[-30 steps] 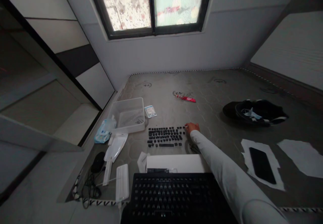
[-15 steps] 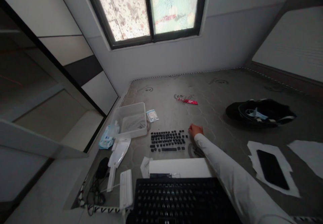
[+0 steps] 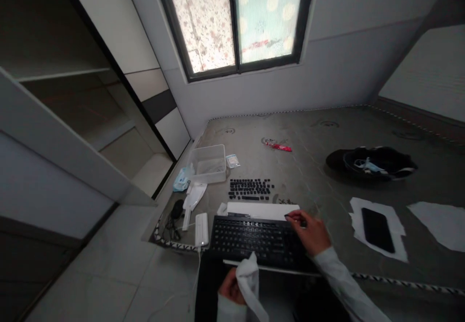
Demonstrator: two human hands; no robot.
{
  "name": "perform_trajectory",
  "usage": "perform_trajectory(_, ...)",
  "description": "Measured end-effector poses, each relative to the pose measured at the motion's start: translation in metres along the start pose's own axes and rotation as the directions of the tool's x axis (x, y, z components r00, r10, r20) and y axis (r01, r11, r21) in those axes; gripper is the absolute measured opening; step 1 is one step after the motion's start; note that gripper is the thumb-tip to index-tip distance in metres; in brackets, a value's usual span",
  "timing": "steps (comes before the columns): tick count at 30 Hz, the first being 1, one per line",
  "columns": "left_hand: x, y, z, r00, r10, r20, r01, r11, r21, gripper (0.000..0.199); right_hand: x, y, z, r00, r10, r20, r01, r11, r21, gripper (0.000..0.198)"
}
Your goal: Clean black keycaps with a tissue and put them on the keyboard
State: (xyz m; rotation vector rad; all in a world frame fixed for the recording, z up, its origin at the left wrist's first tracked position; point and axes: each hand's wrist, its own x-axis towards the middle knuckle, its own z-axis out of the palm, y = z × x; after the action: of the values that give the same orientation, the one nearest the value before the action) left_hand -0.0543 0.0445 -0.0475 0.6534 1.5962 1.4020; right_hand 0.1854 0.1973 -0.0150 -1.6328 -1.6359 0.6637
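Note:
My left hand (image 3: 229,288) is closed around a crumpled white wipe (image 3: 249,278) in front of the keyboard's near edge. Over the far right part of the black keyboard (image 3: 247,237), my right hand (image 3: 310,232) pinches a small dark keycap (image 3: 286,216) between thumb and fingertips. Exposed key positions seem to fill the keyboard, though fine detail is blurred. Just beyond it lies a white sheet or box (image 3: 269,210) with a dark slim tool (image 3: 239,215) on it. Farther off, loose black keycaps (image 3: 250,187) lie in rows on the mattress.
A clear plastic bin (image 3: 209,164) stands at the left, near a blue wipes pack (image 3: 180,180) and a small packet (image 3: 233,161). A white power strip (image 3: 201,230) lies left of the keyboard. To the right are a phone (image 3: 378,230) on tissue and a black bag (image 3: 370,163).
My right hand has drawn back from beside the loose keycaps to the keyboard, now pinching a keycap. My left hand with the wipe has come into view. The camera view has shifted.

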Motion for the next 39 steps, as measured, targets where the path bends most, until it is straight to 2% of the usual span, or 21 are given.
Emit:
perform_trajectory(2,-0.006,0.001,0.01,0.992,0.128,0.019,-0.127,0.991,-0.04,0.027,-0.049,-0.03,-0.007,1.0,-0.005,0.022,0.004,0.998,0.07,0.018)
perform_trajectory(5,-0.023,0.013,0.023,0.94,0.33,0.085,-0.33,0.944,-0.019,0.028,-0.11,-0.067,-0.013,1.0,-0.024,0.0,0.024,0.995,0.099,0.023)
perform_trajectory(8,-0.046,0.029,0.034,0.908,0.404,0.11,-0.409,0.912,0.029,0.026,-0.15,-0.09,-0.016,0.998,-0.049,0.024,0.045,0.984,0.175,0.023)
perform_trajectory(11,-0.064,0.032,0.046,0.891,0.437,0.126,-0.437,0.899,-0.025,0.025,-0.17,-0.099,-0.021,0.998,-0.048,0.028,0.041,0.973,0.227,0.017)
perform_trajectory(13,-0.072,0.027,0.051,0.906,0.407,0.117,-0.398,0.913,-0.09,0.027,-0.176,-0.101,-0.025,0.998,-0.069,0.01,0.064,0.966,0.249,0.013)
perform_trajectory(16,-0.079,0.018,0.052,0.948,0.289,0.133,-0.263,0.948,-0.18,0.035,-0.18,-0.101,-0.032,0.989,-0.144,0.034,0.128,0.95,0.283,0.015)
perform_trajectory(19,-0.083,0.021,0.049,0.948,0.239,0.209,-0.192,0.956,-0.222,0.039,-0.185,-0.1,-0.038,0.977,-0.203,0.068,0.179,0.949,0.261,0.017)
perform_trajectory(21,-0.085,0.028,0.048,0.945,0.241,0.222,-0.193,0.956,-0.219,0.038,-0.187,-0.099,-0.041,0.982,-0.188,0.028,0.178,0.962,0.205,0.011)
perform_trajectory(23,-0.087,0.033,0.048,0.954,0.236,0.185,-0.195,0.957,-0.217,0.04,-0.19,-0.096,-0.042,0.987,-0.151,-0.047,0.157,0.975,0.154,0.004)
perform_trajectory(27,-0.087,0.034,0.048,0.984,0.107,0.141,-0.067,0.962,-0.264,0.043,-0.193,-0.088,-0.043,0.984,-0.134,-0.115,0.151,0.977,0.153,0.019)
perform_trajectory(30,-0.087,0.031,0.047,0.982,0.015,0.188,0.036,0.964,-0.263,0.044,-0.194,-0.081,-0.041,0.99,-0.123,-0.068,0.134,0.973,0.186,0.022)
perform_trajectory(34,-0.091,0.035,0.048,0.966,-0.019,0.256,0.089,0.96,-0.266,0.045,-0.194,-0.07,-0.032,0.994,-0.1,0.044,0.083,0.954,0.287,0.029)
perform_trajectory(39,-0.093,0.047,0.049,0.95,-0.07,0.305,0.126,0.977,-0.169,0.053,-0.194,-0.063,-0.026,0.984,0.006,0.179,-0.079,0.911,0.404,0.04)
